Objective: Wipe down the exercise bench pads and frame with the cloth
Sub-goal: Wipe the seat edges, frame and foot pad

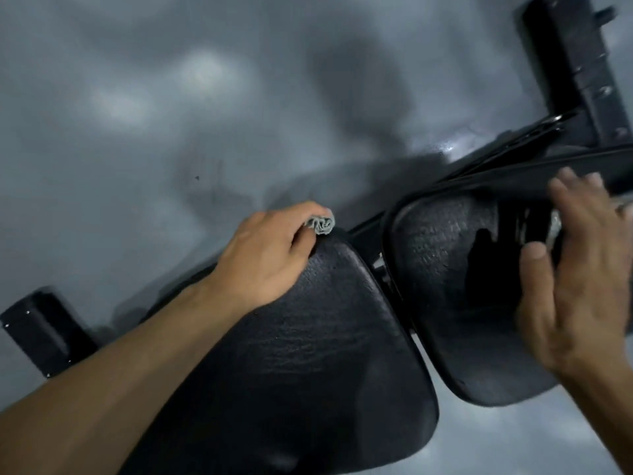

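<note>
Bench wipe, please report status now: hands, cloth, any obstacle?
Left hand grips bunched cloth at far edge of seat pad. Right hand open, blurred, over back pad. No obstacle seen.

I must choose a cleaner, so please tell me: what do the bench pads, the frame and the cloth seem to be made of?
Seat pad and back pad: likely black vinyl or faux leather, with a grained, slightly shiny surface.
Frame: probably black painted metal, rigid with visible bolts.
Cloth, gripped in the left hand: pale grey woven fabric, bunched in soft folds.
</note>
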The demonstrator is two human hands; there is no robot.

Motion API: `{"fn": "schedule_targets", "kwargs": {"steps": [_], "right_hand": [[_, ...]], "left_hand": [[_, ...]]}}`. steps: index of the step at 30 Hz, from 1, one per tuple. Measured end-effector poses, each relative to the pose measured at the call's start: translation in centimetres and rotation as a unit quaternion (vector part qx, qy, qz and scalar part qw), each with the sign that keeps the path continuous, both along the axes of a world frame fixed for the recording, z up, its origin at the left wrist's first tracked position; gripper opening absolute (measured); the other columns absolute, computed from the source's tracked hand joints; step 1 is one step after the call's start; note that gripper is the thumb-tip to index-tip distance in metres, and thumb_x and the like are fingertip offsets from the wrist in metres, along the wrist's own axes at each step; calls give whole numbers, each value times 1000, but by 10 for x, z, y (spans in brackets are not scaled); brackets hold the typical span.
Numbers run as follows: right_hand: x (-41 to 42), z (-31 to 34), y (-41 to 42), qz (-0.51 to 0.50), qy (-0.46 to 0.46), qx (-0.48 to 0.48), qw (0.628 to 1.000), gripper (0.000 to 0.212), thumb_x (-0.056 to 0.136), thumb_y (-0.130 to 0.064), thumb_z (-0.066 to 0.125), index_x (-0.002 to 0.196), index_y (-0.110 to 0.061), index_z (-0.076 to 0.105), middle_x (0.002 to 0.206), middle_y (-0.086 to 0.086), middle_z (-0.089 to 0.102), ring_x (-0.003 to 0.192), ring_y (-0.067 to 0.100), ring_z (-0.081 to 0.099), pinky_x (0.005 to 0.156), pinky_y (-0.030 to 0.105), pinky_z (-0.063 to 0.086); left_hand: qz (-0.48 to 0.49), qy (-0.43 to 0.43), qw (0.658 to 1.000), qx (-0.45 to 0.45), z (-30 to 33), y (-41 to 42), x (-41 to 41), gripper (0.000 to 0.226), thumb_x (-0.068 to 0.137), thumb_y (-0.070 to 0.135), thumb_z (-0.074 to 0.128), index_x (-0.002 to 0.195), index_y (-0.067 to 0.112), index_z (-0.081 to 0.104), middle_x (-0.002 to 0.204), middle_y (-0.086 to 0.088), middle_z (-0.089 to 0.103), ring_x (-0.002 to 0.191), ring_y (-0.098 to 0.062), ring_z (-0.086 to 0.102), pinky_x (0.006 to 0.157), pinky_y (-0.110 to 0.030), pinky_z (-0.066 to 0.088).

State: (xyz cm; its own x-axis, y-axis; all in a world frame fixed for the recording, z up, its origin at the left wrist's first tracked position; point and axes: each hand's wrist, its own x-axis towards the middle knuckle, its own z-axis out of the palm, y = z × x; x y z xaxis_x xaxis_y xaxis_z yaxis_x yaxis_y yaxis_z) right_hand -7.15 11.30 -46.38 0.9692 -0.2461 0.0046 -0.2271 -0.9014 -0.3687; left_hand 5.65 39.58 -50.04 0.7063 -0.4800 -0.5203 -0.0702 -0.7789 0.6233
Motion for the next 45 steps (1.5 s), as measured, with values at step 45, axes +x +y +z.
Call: {"fn": "schedule_targets", "kwargs": {"steps": [45], "right_hand": [[-224, 38, 149, -259, 108, 525, 804, 14, 98, -16, 67, 111, -13, 71, 92, 10, 78, 87, 29, 74, 80, 43, 58]], "left_hand": [[72, 125, 977, -160, 70, -6, -240, 12, 97, 27, 68, 106, 35, 70, 97, 14, 74, 85, -2, 71, 80, -33, 60]]}}
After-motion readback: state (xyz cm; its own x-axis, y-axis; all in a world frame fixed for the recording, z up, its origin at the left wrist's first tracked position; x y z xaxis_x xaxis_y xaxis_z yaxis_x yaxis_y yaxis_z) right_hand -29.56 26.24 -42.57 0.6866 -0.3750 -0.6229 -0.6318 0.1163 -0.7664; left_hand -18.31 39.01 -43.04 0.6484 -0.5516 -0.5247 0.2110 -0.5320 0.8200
